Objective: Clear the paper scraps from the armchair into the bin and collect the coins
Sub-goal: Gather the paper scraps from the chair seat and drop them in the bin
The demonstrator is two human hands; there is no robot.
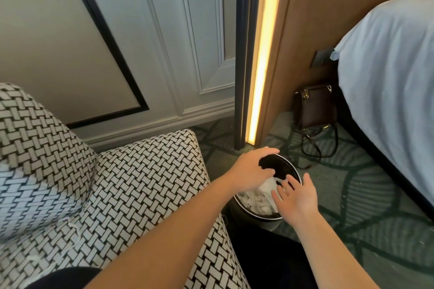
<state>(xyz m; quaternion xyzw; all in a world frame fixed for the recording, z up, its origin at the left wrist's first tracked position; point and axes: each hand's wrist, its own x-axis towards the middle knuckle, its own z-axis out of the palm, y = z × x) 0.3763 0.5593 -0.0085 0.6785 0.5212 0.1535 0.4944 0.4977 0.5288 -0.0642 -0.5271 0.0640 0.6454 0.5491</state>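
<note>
over the bin (286, 166) my left hand (252, 171) curls at paper scraps (258, 204), grip unclear; right hand (297, 199) spread, empty. scraps binned, coins unseen.

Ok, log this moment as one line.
step: binning; left hand: above bin, at paper scraps, grip unclear; right hand: open above bin; bin: scraps inside; coins: not seen

I can read no text, label, brand or number anywhere in my view; the bin (256, 219) and brown handbag (314, 108) show no legible markings.
</note>
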